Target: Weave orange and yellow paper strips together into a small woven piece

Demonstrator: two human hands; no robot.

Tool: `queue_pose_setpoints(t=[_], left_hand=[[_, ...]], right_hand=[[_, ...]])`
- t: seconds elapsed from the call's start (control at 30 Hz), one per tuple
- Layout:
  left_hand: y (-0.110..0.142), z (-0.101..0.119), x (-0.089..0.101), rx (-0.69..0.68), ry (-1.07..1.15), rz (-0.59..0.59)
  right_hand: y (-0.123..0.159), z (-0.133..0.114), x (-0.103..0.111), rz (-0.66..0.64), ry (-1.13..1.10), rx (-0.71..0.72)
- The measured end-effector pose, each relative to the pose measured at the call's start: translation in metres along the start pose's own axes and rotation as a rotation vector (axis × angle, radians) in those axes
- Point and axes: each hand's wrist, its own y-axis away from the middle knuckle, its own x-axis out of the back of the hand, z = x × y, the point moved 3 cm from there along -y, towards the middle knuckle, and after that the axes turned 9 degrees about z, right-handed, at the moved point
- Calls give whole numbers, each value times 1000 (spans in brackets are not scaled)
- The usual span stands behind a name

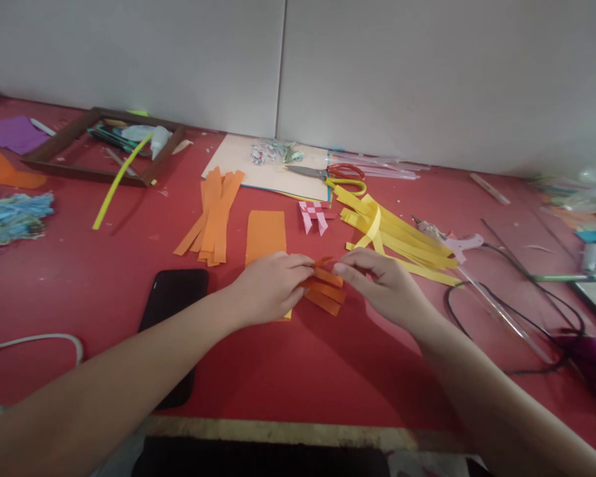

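Between my two hands, a piece of orange paper cut into strips point(324, 295) is held above the red table. My left hand point(273, 285) grips its left side, fingers closed on it. My right hand point(377, 281) pinches the end of one strip at the upper right. Partly behind my left hand lies an orange paper rectangle point(266, 233), with a bit of yellow paper showing below. Past the hands rests a small pink and white woven paper piece point(314, 215). Yellow paper strips point(397, 232) lie beyond my right hand, and loose orange strips point(213, 215) to the left.
A black phone point(173, 305) lies under my left forearm. Scissors point(328, 173) rest on a pale board point(233, 156) at the back. To the right are a glue gun point(457, 245) and its black cable point(506, 301). A brown frame point(87, 171) stands back left.
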Motion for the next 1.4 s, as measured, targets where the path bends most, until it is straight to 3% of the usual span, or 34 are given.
queue_pose_setpoints(t=[0.13, 0.23, 0.37, 0.53, 0.83, 1.0, 1.23, 1.4], left_hand=[[0, -3, -1, 29, 37, 49], [0, -5, -2, 54, 54, 76], [2, -5, 0, 105, 88, 103], [1, -4, 6, 189, 183, 98], [0, -5, 6, 270, 231, 76], [0, -6, 6, 271, 200, 67], [0, -7, 6, 268, 194, 97], [1, -9, 6, 293, 192, 141]], right_hand=[[-6, 17, 19, 139, 294, -14], [-10, 33, 24, 211, 462, -122], [-16, 47, 19, 375, 387, -152], [-24, 60, 9, 381, 168, -208], [-28, 57, 17, 553, 357, -81], [-31, 65, 19, 513, 282, -211], [-36, 67, 20, 425, 140, -279], [-33, 63, 32, 484, -348, -307]])
